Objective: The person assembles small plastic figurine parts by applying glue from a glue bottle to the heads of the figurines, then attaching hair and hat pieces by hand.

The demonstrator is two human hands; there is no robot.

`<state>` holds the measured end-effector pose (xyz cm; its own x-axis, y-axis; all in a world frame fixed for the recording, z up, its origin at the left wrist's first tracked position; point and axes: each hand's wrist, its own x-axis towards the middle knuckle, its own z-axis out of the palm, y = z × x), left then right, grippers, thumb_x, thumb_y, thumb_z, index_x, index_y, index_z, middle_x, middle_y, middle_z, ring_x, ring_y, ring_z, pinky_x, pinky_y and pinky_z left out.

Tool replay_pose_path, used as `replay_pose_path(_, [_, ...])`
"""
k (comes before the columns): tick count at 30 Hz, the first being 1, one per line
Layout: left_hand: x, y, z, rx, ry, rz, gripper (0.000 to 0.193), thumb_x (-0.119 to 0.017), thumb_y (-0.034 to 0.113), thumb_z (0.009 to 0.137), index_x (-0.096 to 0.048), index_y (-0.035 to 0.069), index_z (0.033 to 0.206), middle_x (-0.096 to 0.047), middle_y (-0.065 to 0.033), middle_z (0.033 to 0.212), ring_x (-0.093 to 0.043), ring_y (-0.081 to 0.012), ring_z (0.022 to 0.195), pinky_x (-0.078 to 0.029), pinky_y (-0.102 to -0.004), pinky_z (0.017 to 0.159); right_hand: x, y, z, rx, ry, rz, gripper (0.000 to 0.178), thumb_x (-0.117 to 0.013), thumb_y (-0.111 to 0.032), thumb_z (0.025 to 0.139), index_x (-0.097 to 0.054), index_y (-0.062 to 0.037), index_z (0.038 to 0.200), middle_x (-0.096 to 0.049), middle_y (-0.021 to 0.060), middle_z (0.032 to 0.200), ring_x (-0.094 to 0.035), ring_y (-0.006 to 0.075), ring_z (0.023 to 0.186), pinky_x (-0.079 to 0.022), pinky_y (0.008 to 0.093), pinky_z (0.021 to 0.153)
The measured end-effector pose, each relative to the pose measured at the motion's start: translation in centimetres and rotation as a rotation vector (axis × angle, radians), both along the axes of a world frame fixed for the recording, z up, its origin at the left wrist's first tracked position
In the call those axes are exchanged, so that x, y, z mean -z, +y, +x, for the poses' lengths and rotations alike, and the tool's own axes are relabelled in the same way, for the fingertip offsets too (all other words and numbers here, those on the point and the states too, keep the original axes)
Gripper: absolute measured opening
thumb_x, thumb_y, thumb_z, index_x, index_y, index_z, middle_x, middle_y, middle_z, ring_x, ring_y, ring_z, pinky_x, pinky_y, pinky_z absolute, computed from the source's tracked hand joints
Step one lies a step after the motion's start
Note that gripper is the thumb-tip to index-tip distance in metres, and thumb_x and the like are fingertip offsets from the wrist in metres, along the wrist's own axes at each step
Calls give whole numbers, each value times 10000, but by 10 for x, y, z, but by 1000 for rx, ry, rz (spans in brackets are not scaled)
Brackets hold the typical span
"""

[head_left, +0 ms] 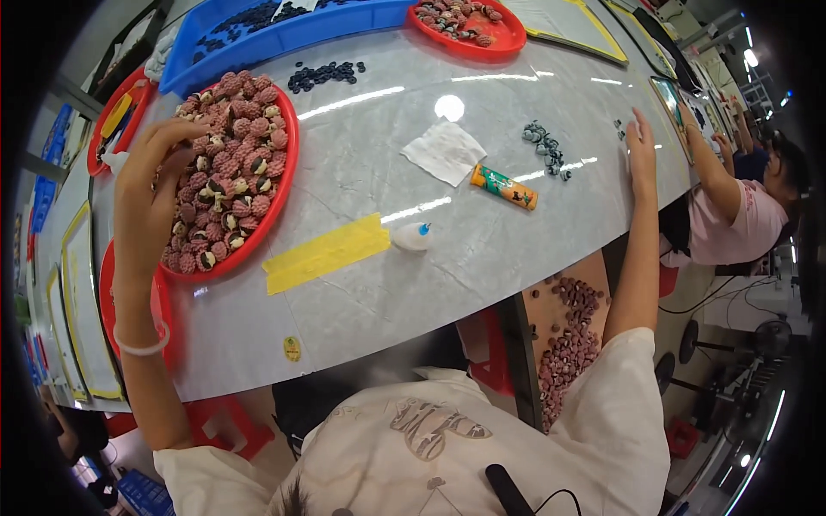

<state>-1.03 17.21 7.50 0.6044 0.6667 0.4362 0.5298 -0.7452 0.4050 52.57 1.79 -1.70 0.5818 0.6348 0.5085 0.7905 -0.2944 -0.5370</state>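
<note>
My left hand (153, 185) is raised at the left side of a round red tray (292, 146). Its fingers curl in toward the thumb, and I cannot make out what is between them. Heaped in that tray are many pink, ridged, flower-like pieces (228, 172), some with cream and dark parts. At the table's right side my right hand (641, 150) is open, fingers stretched out and holding nothing. A few small dark green pieces (619, 131) lie beside it, and a cluster of similar green pieces (544, 148) sits farther left.
Mid-table are a white tissue (443, 153), an orange-and-green tube (505, 187), a small blue-tipped bottle (413, 236) and yellow tape (327, 252). Dark pieces (327, 77) lie before a blue bin (344, 27). An open drawer (546, 322) holds pink pieces. A co-worker (731, 211) sits at right.
</note>
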Motion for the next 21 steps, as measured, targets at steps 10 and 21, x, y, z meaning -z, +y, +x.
replay_pose_path(10, [49,-117,-18,16,-599,-688,225,-591,63,686,-484,6,875,-462,-103,859,-497,-148,744,-396,-231,634,-3,20,-139,-572,174,-215,380,-347,-275,853,-430,-13,1116,-398,114,1185,-314,207,1141,-206,285,945])
replay_pose_path(21, [77,-150,9,-41,-1078,-1002,251,-595,131,723,-457,-10,879,-480,-139,915,-532,-176,742,-443,-237,627,-41,-19,-227,-727,389,-101,398,-537,-153,721,-447,35,1059,-481,133,1070,-421,202,1029,-268,307,893])
